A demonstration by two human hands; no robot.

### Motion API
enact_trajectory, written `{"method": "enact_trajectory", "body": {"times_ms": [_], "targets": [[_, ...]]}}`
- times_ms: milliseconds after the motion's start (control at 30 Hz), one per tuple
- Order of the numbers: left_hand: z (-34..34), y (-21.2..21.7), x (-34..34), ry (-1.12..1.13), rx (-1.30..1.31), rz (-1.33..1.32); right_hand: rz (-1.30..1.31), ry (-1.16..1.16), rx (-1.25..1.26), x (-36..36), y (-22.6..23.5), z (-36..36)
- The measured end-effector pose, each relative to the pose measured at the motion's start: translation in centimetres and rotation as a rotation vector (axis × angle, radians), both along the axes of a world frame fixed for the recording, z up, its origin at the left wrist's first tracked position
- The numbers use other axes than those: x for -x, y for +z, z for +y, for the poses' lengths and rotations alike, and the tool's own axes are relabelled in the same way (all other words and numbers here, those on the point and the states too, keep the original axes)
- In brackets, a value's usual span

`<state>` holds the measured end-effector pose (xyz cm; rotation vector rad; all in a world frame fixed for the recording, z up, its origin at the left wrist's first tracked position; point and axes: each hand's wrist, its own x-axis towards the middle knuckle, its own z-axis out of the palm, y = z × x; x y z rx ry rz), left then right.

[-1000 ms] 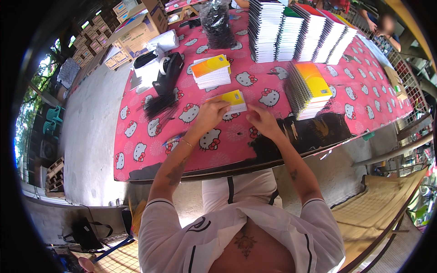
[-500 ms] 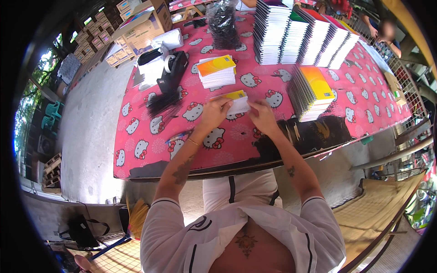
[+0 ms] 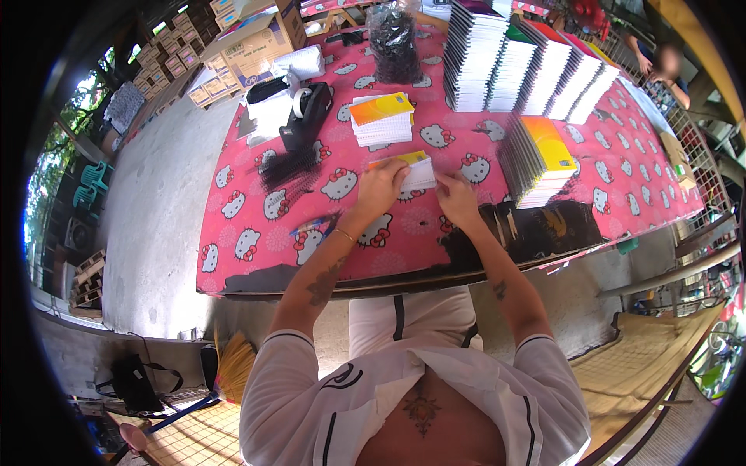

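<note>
A small notebook (image 3: 420,175) with a yellow-orange cover and white pages lies partly turned up near the middle of the table. My left hand (image 3: 381,189) grips its left side, thumb over the pages. At the notebook's right edge, my right hand (image 3: 458,197) has its fingertips pinched together; what they hold is too small to make out. Just beyond lies a stack of loose-leaf booklets (image 3: 382,130) with a yellow-orange cover on top. To the right stands a pile of coil-bound yellow notebooks (image 3: 546,147). Black plastic binding coils (image 3: 286,172) are heaped at the left.
A black tape dispenser (image 3: 308,116) stands at the left, with pens (image 3: 312,225) nearer me. Tall notebook stacks (image 3: 474,62), a bag of black coils (image 3: 392,46) and a cardboard box (image 3: 260,50) are at the back. Another person (image 3: 660,74) is at the far right.
The whole view has shifted slightly, so the table's things appear further right. Both hands stay at the notebook; my right fingertips sit a little further off its right edge.
</note>
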<state>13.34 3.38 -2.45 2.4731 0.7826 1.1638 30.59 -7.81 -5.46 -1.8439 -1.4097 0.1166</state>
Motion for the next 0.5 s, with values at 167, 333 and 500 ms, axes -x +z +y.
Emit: {"method": "enact_trajectory", "body": {"times_ms": [167,333,500], "targets": [[-0.4,0.0,-0.2,0.018,-0.003,0.003,-0.195,0.006,-0.091,0.7,1.0,-0.2],[-0.6,-0.2,0.2,0.03,-0.007,-0.001,-0.367,-0.008,0.06,1.4,2.7,-0.3],[-1.1,0.5,-0.1,0.012,-0.083,0.049,0.397,0.163,0.096,-0.2,2.7,1.3]]}}
